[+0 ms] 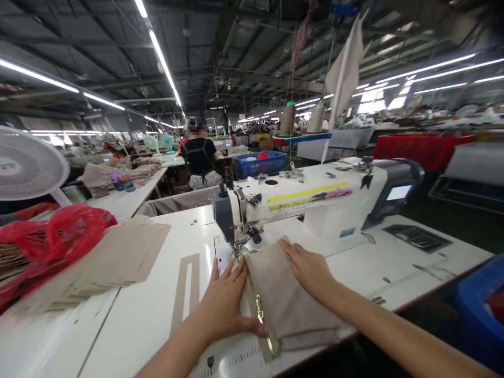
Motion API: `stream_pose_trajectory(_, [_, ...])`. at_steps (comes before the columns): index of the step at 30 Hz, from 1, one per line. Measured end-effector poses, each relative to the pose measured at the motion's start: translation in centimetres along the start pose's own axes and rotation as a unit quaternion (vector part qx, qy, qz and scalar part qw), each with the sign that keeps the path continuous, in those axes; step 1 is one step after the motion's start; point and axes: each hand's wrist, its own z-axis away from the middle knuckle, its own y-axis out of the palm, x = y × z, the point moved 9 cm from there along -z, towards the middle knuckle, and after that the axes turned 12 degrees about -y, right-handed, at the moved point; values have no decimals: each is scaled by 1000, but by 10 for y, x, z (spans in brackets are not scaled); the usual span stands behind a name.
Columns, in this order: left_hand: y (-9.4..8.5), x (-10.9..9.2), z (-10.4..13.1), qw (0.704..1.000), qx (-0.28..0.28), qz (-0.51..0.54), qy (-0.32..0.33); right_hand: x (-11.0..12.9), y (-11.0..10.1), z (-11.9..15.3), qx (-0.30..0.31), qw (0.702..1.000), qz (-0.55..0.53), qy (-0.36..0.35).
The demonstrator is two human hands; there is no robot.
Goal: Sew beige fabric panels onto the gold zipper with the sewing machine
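Note:
A beige fabric piece (291,294) with a gold zipper (259,307) along its left side lies on the white sewing table, its far end at the needle area of the sewing machine (307,199). My left hand (226,299) rests with fingers spread beside the presser foot, its thumb on the zipper edge. On the fabric's upper right part lies my right hand (309,265), palm down, fingers extended and nothing gripped. Left of my left hand is a flat beige strip with a slot (185,289).
Stacked beige panels (129,252) and a red plastic bag (74,226) lie at the left, below a fan (27,163). Thread cones (288,119) stand behind the machine. A person (200,157) is further back. A blue bin (480,299) is at the right edge.

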Motion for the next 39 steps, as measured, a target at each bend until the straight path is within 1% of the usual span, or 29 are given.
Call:
stream_pose_trajectory(2, [0, 1, -4, 1000, 9, 0, 1, 12, -9, 0, 0, 1000, 29, -5])
stream_pose_trajectory(3, [1, 1, -5, 1000, 15, -1, 2, 25, -14, 3, -8, 999, 37, -30])
stream_pose_trajectory(4, [1, 1, -6, 1000, 20, -1, 3, 42, -17, 7, -17, 996, 39, -76])
stream_pose_trajectory(5, [2, 2, -6, 1000, 24, 0, 3, 62, -19, 15, -28, 989, 28, -140])
stream_pose_trajectory(6, [3, 1, -7, 1000, 26, 2, 3, 80, -19, 24, -24, 980, 10, -200])
stream_pose_trajectory(7, [4, 1, -7, 1000, 27, 6, 2, 94, -16, 33, -13, 970, -6, -243])
stream_pose_trajectory(8, [4, 0, -8, 1000, 27, 10, 2, 102, -12, 40, 6, 964, -22, -266])
stream_pose_trajectory(9, [4, 0, -8, 1000, 27, 15, 3, 105, -7, 44, 28, 961, -38, -274])
stream_pose_trajectory(11, [3, -1, -7, 999, 32, 29, 9, 102, -2, 43, 57, 962, -68, -258])
stream_pose_trajectory(13, [-4, 4, -1, 998, 30, 53, 17, 97, -6, 31, 52, 963, -112, -239])
stream_pose_trajectory(14, [-10, 11, 4, 997, 16, 68, 14, 96, -10, 24, 45, 962, -139, -232])
stream_pose_trajectory(15, [-17, 23, 12, 997, -10, 79, 5, 96, -13, 18, 37, 958, -171, -228])
stream_pose_trajectory(17, [-31, 54, 36, 993, -82, 75, -26, 99, -18, 10, 35, 942, -244, -226])
stream_pose_trajectory(18, [-34, 71, 51, 991, -117, 52, -37, 101, -18, 8, 40, 933, -277, -226])
stream_pose_trajectory(19, [-32, 84, 67, 990, -134, 18, -34, 102, -18, 8, 42, 925, -303, -225])
stream_pose_trajectory(21, [-20, 103, 96, 988, -150, -45, -13, 104, -17, 8, 40, 916, -334, -221])
stream_pose_trajectory(23, [-4, 113, 119, 984, -150, -93, -8, 103, -16, 9, 34, 914, -341, -218])
stream_pose_trajectory(24, [2, 112, 128, 982, -155, -111, -4, 103, -17, 10, 34, 915, -338, -217])
stream_pose_trajectory(26, [8, 100, 141, 976, -168, -138, 3, 104, -19, 11, 43, 922, -320, -216])
stream_pose_trajectory(28, [6, 82, 148, 970, -188, -153, 7, 105, -22, 13, 57, 932, -293, -206])
stream_pose_trajectory(30, [0, 66, 150, 966, -204, -156, 7, 104, -23, 17, 77, 942, -271, -180])
stream_pose_trajectory(31, [-4, 61, 149, 965, -209, -156, 3, 103, -23, 19, 92, 946, -265, -165])
stream_pose_trajectory(34, [-8, 54, 140, 967, -203, -153, 2, 104, -18, 28, 147, 944, -271, -114])
stream_pose_trajectory(35, [-6, 54, 138, 969, -197, -150, 5, 105, -20, 31, 152, 944, -274, -103])
stream_pose_trajectory(37, [1, 52, 137, 970, -194, -144, 20, 111, -30, 35, 145, 943, -279, -106])
stream_pose_trajectory(39, [9, 50, 141, 965, -214, -147, 26, 116, -38, 37, 144, 937, -293, -121])
